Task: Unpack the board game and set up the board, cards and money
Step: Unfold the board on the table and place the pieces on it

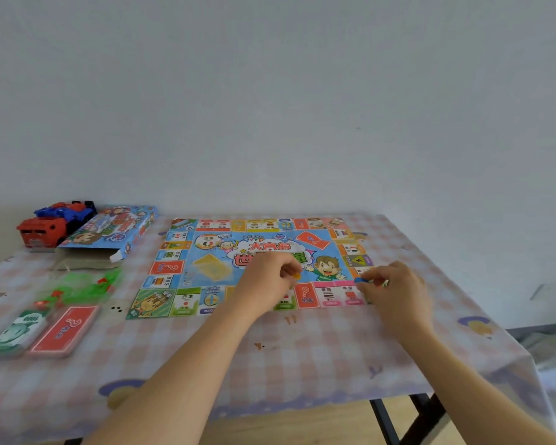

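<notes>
1 board (206,252), long axis left-right; left hand (268,279), right hand (397,285) pinch tokens (296,275).

I get soft, even daylight, cool grey on the wall (270,91) beyond my fingers and flat across the tablecloth (302,348) below them, with only faint, diffuse shadows under my left hand (270,277) and right hand (395,287). Everything is slightly soft: the yellow token (296,275) pinched in my left fingers and the blue token (358,280) in my right are smears, though the board (190,268) title just beyond them is readable. Far left of the fingers the banknote stack (10,332) and red card deck (63,329) blur and stretch, and to their right the tablecloth edge bows with wide-angle distortion.
</notes>
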Demonstrator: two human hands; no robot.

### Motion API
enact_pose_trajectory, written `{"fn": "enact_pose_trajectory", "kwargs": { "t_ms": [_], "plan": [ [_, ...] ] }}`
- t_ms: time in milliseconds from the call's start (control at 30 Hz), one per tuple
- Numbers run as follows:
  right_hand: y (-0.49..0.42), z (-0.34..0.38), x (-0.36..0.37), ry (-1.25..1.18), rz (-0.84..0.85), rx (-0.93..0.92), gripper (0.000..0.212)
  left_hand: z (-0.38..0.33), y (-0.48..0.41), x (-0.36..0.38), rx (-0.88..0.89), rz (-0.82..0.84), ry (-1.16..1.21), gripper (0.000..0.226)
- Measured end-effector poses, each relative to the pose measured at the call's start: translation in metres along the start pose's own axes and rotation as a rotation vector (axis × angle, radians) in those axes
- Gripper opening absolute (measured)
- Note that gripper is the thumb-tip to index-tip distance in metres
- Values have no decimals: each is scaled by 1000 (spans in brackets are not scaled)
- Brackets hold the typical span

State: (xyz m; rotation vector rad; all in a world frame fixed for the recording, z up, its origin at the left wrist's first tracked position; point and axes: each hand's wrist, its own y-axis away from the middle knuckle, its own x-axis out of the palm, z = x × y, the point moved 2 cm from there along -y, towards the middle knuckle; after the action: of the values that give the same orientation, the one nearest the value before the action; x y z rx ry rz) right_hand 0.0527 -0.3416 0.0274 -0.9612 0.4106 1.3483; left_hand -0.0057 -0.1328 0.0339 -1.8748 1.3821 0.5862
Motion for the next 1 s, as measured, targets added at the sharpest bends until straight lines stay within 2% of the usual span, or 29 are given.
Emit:
{"fn": "enact_pose_trajectory", "kwargs": {
  "t_ms": [233, 633, 767, 867, 1000],
  "plan": [
    [3, -17, -8, 99, 56, -37, 13, -19, -7, 16, 40, 2, -7, 21],
    [-3, -24, -12, 36, 44, -45, 11, -31, -15, 28, -11, -3, 33, 25],
    [-7, -29, -15, -56, 39, -68, 15, -36, -20, 31, -77, 34, 212, 20],
    [-7, -26, -11, -84, 124, -156, 24, -39, -22, 34, -166, 127, 381, 16],
    [-7, -26, -7, -107, 129, -151, 26, -41, -24, 43, -85, 126, 93, 16]
  ]
}}
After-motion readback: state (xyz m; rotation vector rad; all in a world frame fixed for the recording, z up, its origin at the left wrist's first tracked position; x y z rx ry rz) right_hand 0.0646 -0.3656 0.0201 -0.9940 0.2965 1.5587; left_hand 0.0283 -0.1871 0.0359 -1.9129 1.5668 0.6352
